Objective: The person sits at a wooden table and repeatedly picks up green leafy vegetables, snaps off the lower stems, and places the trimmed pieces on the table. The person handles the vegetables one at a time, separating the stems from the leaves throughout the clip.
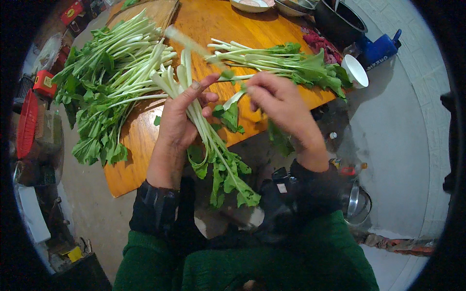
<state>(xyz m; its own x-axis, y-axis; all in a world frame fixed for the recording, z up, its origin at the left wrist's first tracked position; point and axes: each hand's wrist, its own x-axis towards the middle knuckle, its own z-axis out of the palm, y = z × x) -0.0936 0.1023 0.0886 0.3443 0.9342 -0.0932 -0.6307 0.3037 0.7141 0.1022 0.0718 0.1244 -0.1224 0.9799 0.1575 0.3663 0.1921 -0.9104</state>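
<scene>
My left hand (180,121) grips a bunch of leafy greens (216,155) by its pale stalks, the leaves hanging down toward my lap. My right hand (281,104) pinches one stalk with a small leaf (230,114) at the bunch's side. Both hands hover over the near edge of an orange wooden table (131,165). A big pile of the same greens (111,77) lies to the left on the table, and a smaller trimmed pile (286,60) lies behind my right hand.
A white cup (355,71), a blue container (381,48) and a dark pot (340,22) stand at the table's far right. Bowls (252,5) sit at the back edge. A red basket (26,123) is on the left. A metal pot (357,203) rests on the floor right.
</scene>
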